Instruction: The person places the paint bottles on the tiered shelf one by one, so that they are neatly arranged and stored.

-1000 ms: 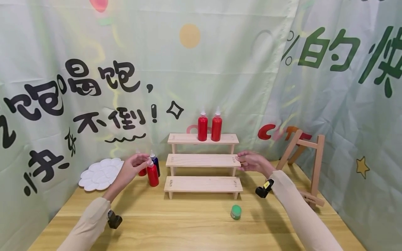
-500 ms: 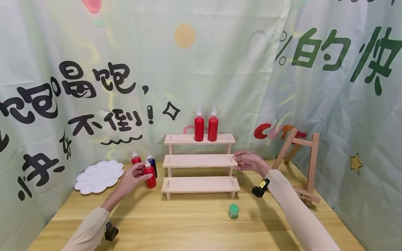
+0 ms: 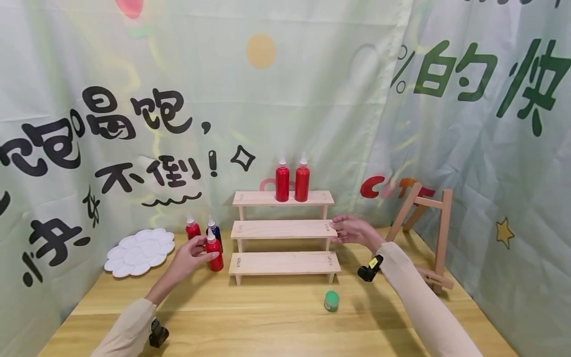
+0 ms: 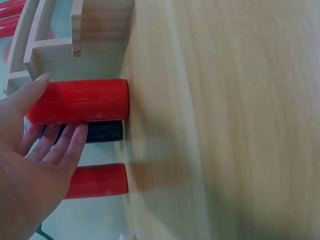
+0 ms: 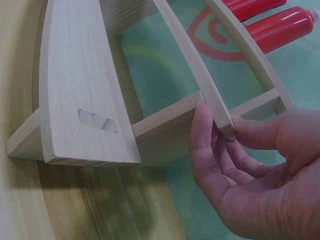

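In the head view my left hand (image 3: 189,259) grips a red squeeze bottle (image 3: 216,258) with a white nozzle, left of a three-step wooden display shelf (image 3: 285,263). The left wrist view shows the thumb on one side of the bottle (image 4: 85,101) and the fingers on the other. Just behind it stand a dark blue bottle (image 3: 216,231) and another red bottle (image 3: 193,230). My right hand (image 3: 357,231) pinches the right end of the middle step between thumb and fingers, as the right wrist view shows at the board's end (image 5: 225,125).
Two red bottles (image 3: 292,183) stand on the top step. A small green-lidded jar (image 3: 331,301) sits in front of the shelf. At the left back lies a white scalloped palette (image 3: 139,252). A wooden easel (image 3: 441,238) stands at the right, and printed cloth hangs behind.
My left hand has slid from the bottle's nozzle down to its body, and the bottle has come slightly toward me. My right hand stays on the middle step. The head view has shifted a little.
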Available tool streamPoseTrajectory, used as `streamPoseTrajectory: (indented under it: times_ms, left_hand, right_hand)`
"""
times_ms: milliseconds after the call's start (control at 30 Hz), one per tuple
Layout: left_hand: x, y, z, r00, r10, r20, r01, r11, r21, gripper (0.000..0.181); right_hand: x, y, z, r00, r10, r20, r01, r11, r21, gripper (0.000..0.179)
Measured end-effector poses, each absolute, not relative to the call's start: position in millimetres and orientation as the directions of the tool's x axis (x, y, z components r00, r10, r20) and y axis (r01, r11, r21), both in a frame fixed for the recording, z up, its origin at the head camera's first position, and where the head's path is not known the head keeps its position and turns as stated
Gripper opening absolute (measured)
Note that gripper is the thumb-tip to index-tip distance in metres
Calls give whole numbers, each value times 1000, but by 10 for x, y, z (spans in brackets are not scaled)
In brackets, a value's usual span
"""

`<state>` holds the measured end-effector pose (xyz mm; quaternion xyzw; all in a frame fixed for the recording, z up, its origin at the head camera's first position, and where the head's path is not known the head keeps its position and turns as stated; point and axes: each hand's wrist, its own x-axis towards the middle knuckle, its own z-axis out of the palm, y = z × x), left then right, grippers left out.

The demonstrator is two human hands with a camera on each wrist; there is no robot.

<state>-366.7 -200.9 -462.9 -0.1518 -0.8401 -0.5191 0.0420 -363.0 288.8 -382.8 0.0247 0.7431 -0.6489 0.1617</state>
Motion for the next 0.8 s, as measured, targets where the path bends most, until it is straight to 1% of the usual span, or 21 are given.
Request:
streamPoseTrajectory:
  times_ms: [233, 400, 567, 800]
  left_hand:
    - [-3634, -1946, -4669, -966, 161, 203, 253, 419, 872, 64]
    - [-3596, -1917, -4711, -967, 161, 197, 247, 409, 879, 64]
    - [-3589, -1878, -4763, -968, 171, 183, 239, 408, 881, 64]
    - [-3530, -1905, -4796, -968, 120, 222, 252, 445, 859, 68]
  right_hand:
    - [-3651, 2894, -3829, -946, -175, -274, 248, 156, -956, 33]
    - [-3636, 2898, -3839, -943, -189, -274, 244, 167, -955, 35]
    - [-3608, 2916, -3816, -949, -173, -264, 235, 173, -957, 36]
    - [-3602, 2906, -3834, -950, -172, -260, 230, 173, -958, 34]
